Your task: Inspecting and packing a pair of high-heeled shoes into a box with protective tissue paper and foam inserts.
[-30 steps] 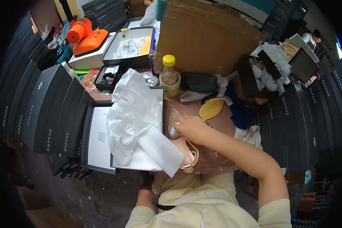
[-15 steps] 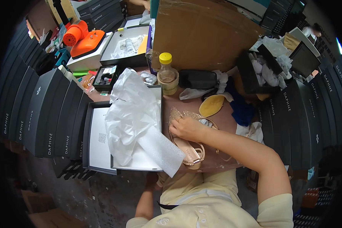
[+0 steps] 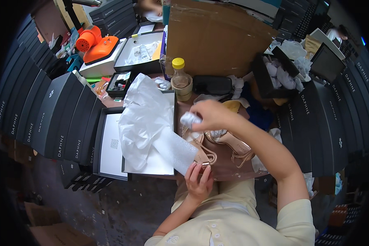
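Right hand (image 3: 211, 115) pinching a crumpled wad of white tissue paper (image 3: 190, 119) above two beige strappy sandals (image 3: 217, 143) on the brown table (image 3: 221, 170), left hand (image 3: 199, 180) gripping the nearer sandal's heel end, open white shoe box with loose white tissue sheets (image 3: 145, 119) just beside

The brown counter (image 3: 233, 164) carries a crowd of things. At its near left edge lies an open shoe box (image 3: 110, 147) with white tissue paper (image 3: 145, 119) spilling out of it. Just right of that, two pale gold sandals (image 3: 217, 143) lie on the bare top. Farther back stand a yellow-capped bottle (image 3: 180, 80) and a black pouch (image 3: 212, 85), with a yellowish insole (image 3: 233, 105) near them. A large cardboard sheet (image 3: 217, 37) rises behind. On the far left sit a small black tray (image 3: 119, 82) and what may be an orange heat tool (image 3: 96, 43) on a white box.
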A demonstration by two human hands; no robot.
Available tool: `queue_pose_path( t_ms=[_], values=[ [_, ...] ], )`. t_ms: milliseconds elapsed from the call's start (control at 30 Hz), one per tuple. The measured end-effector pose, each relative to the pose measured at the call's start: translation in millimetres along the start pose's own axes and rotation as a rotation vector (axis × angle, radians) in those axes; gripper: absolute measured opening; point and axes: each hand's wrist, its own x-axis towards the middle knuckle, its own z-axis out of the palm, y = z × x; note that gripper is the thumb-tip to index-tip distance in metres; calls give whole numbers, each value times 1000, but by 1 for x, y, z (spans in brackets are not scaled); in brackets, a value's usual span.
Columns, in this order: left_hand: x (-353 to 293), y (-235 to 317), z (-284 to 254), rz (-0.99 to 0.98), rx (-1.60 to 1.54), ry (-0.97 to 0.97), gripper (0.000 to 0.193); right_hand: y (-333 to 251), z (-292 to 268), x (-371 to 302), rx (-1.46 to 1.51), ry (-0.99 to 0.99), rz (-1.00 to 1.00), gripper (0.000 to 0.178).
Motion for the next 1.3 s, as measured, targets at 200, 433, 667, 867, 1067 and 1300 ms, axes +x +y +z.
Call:
queue_pose_path(
  t_ms=[200, 433, 667, 867, 1067, 1300],
  values=[
    [-21, 19, -7, 244, -61, 149, 37, -20, 48, -5, -457, -92, -101, 13],
    [63, -27, -70, -11, 194, -539, 30, -11, 101, 13, -427, -174, -306, 12],
    [45, -72, -122, 17, 155, -555, 29, -21, 113, 17, -530, -208, -316, 12],
    [62, -62, -130, -89, 302, -365, 34, -5, 116, 12, -538, -199, -378, 13],
    [22, -10, -23, -46, -123, -207, 65, -13, 92, 4, -487, -172, -450, 12],
    [20, -4, 6, -156, -225, 4, 69, -34, 10, -31, -544, 345, -51, 27]
  ],
)
